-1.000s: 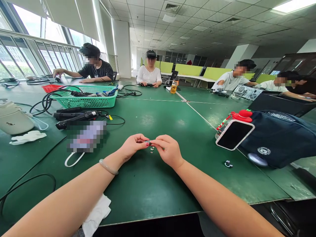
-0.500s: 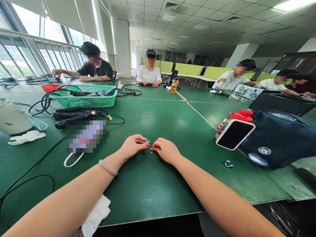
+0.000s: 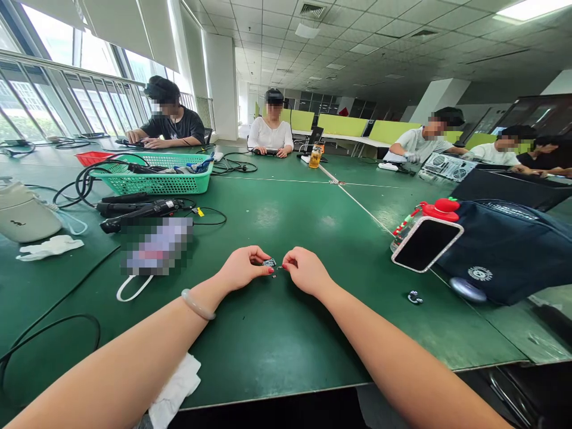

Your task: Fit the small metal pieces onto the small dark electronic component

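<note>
Between the thumb and fingers of my left hand [image 3: 243, 268] is a small dark circuit board [image 3: 269, 263] with pale markings. Just to its right, my right hand [image 3: 308, 271] pinches a tiny light-coloured piece [image 3: 280, 267], too small to name. The two hands are close together above the green table [image 3: 268, 333], fingertips a short gap apart. A tiny speck [image 3: 274, 276] lies on the table just below the board. Whether the tiny piece touches the board I cannot tell.
Left are a green basket [image 3: 154, 185] of cables and tools, a black handheld device [image 3: 140, 214] and white tissue [image 3: 176, 387]. Right stand a phone [image 3: 428, 243], a dark blue bag [image 3: 509, 250] and a small dark ring-like object [image 3: 414, 297]. Several people sit around the table.
My right hand has shifted slightly right, away from my left fingertips, with its fingers still pinched. The board has turned a little and shows more of its face.
</note>
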The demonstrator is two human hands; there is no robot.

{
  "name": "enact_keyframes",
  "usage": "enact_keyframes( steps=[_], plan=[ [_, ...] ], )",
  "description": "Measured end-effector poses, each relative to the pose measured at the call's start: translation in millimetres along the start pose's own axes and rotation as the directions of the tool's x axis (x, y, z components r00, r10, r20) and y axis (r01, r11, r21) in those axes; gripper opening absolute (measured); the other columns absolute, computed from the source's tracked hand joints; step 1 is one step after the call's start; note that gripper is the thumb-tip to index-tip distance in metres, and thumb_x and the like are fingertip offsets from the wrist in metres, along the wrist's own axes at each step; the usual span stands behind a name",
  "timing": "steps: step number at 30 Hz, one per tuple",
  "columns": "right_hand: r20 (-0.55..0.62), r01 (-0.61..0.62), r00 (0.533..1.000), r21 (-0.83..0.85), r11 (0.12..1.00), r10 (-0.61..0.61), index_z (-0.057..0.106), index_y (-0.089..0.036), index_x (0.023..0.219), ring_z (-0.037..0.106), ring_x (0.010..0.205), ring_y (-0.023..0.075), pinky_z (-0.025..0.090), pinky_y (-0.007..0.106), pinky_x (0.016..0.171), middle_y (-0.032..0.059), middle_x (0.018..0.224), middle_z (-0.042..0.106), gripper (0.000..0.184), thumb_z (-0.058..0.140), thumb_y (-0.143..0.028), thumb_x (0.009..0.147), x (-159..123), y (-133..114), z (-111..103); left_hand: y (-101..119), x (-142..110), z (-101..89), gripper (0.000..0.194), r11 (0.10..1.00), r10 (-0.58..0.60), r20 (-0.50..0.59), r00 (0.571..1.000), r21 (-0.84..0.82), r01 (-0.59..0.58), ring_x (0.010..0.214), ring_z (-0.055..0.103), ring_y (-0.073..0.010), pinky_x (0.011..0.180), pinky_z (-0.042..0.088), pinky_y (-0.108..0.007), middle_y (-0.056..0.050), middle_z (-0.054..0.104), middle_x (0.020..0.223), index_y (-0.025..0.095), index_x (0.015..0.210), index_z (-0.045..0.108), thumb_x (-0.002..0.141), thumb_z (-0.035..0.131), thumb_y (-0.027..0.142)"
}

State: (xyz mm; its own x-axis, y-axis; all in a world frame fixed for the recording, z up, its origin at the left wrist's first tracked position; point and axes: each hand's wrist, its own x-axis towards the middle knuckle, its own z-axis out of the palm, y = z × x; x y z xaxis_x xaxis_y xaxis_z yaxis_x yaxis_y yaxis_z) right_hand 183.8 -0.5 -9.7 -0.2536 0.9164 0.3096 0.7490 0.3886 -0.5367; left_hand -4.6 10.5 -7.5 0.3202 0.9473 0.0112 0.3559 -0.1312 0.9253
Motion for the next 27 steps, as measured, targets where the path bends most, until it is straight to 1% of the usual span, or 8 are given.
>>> enact_keyframes(
  steps=[3,7,9,11,14,16,21,27],
  plan=[
    [0.066,-0.090,0.993,-0.053,0.995,0.093,0.060,-0.018,0.059,0.048,0.054,0.0096,0.034,0.021,0.049,0.0008,0.066,0.058,0.013,0.057,-0.013,0.071,-1,4,0,-1,0,-0.7,0.032,1.000,0.006,-0.012,1.000,0.022,-0.005,0.077,0.064,-0.0188,0.077,0.048,-0.035,-0.006,0.069,0.080,0.016,0.081,0.061,0.056,0.073,0.031],
    [0.218,-0.219,0.955,0.059,0.974,0.202,0.061,-0.018,0.059,0.047,0.048,0.0088,0.034,0.021,0.046,-0.0011,0.055,0.057,0.012,0.057,-0.017,0.070,0,11,-5,-1,1,-0.5,0.031,0.999,0.011,-0.008,1.000,0.034,-0.011,0.077,0.064,-0.0188,0.076,0.049,-0.034,-0.006,0.069,0.080,0.016,0.080,0.061,0.056,0.073,0.031],
    [0.243,-0.244,0.947,0.122,0.962,0.209,0.062,-0.018,0.060,0.047,0.049,0.0088,0.036,0.021,0.048,-0.0017,0.056,0.057,0.011,0.057,-0.020,0.070,0,12,-8,1,0,0.1,0.030,1.000,0.010,0.004,1.000,0.029,-0.010,0.077,0.063,-0.0186,0.076,0.049,-0.034,-0.006,0.069,0.080,0.016,0.079,0.061,0.056,0.073,0.030],
    [0.196,-0.205,0.966,0.170,0.964,0.171,0.062,-0.018,0.062,0.048,0.052,0.0091,0.037,0.021,0.050,-0.0016,0.059,0.057,0.010,0.057,-0.022,0.070,-1,9,-9,3,-1,0.9,0.028,1.000,0.020,0.023,1.000,0.020,-0.021,0.077,0.064,-0.0183,0.076,0.049,-0.033,-0.005,0.069,0.080,0.016,0.078,0.060,0.056,0.073,0.029],
    [0.020,-0.029,0.999,0.200,0.979,0.026,0.061,-0.018,0.067,0.049,0.058,0.0097,0.039,0.022,0.056,-0.0010,0.066,0.057,0.010,0.054,-0.022,0.074,-3,0,-9,7,-4,1.6,0.026,0.999,0.043,0.053,0.998,0.021,-0.044,0.075,0.063,-0.0177,0.073,0.049,-0.032,-0.004,0.069,0.080,0.016,0.076,0.059,0.056,0.072,0.029],
    [-0.033,0.073,0.997,0.183,0.980,-0.068,0.060,-0.019,0.070,0.047,0.059,0.0094,0.038,0.022,0.057,-0.0015,0.068,0.055,0.010,0.053,-0.020,0.076,-5,-8,-8,9,-5,1.9,0.026,0.998,0.053,0.065,0.996,0.026,-0.054,0.074,0.063,-0.0173,0.071,0.049,-0.031,-0.004,0.069,0.079,0.017,0.075,0.059,0.056,0.072,0.030],
    [-0.026,0.185,0.983,0.116,0.976,-0.183,0.061,-0.020,0.073,0.047,0.060,0.0086,0.038,0.022,0.058,-0.0015,0.073,0.054,0.008,0.055,-0.017,0.078,-8,-15,-3,10,-7,2.2,0.026,0.995,0.092,0.081,0.992,0.039,-0.095,0.074,0.061,-0.0167,0.072,0.048,-0.031,-0.003,0.067,0.078,0.017,0.074,0.059,0.057,0.072,0.030],
    [-0.016,0.179,0.984,0.099,0.979,-0.178,0.063,-0.020,0.074,0.048,0.063,0.0091,0.039,0.022,0.060,-0.0013,0.073,0.055,0.008,0.058,-0.015,0.076,-8,-15,-5,9,-7,2.3,0.026,0.990,0.122,0.077,0.989,0.067,-0.128,0.075,0.061,-0.0173,0.072,0.047,-0.031,-0.003,0.067,0.079,0.017,0.074,0.060,0.057,0.072,0.032]
  ],
)
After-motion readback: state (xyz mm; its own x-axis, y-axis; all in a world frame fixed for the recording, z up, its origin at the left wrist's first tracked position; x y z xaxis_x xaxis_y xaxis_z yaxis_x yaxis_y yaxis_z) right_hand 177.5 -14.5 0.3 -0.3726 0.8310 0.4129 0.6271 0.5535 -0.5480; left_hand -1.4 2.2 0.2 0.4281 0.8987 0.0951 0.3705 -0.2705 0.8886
